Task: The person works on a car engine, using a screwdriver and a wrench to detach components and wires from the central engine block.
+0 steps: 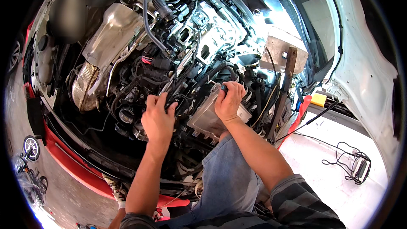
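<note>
My left hand (159,118) reaches into the engine bay, its thumb and fingers closed around something among dark hoses and a shiny metal rod; what they grip is mostly hidden. To its right, my right hand (230,101) is closed on a small dark piece with a teal end (223,87) that shows between thumb and forefinger. This hand is over the upper edge of a flat silver metal box (203,119). Black wiring and hoses run between the two hands.
A large silver heat shield (112,29) lies left of the brightly lit engine (216,29). A rusty metal bar (289,65) stands before a boxy metal piece (277,44) at right. On the white fender (330,144) lies a coiled cable (354,163). My denim-covered knee (231,169) leans into the bay.
</note>
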The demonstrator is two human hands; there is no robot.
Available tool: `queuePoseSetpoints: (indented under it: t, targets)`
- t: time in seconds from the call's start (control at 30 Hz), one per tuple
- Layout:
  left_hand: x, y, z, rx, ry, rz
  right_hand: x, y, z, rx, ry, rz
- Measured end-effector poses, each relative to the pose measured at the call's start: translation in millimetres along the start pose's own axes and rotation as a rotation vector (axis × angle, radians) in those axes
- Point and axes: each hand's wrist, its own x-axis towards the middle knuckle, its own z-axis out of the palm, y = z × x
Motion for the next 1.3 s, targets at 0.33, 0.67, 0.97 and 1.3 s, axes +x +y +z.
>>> queuePoseSetpoints:
  t: [0.33, 0.67, 0.97, 1.3]
  targets:
    - [-4, 0, 9, 0.002, 0.072, 0.043, 2, -2, 3, -0.005, -0.011, -0.002]
    - [24, 3, -14, 0.005, 0.202, 0.031, 0, 1, -1, -0.038, -0.059, -0.020]
    - [106, -30, -31, 0.008, -0.013, 0.430, 1, 3, 3, -0.044, -0.026, -0.049]
    - [119, -31, -28, 0.042, -0.117, 0.359, -2, 4, 5, -0.059, -0.005, -0.063]
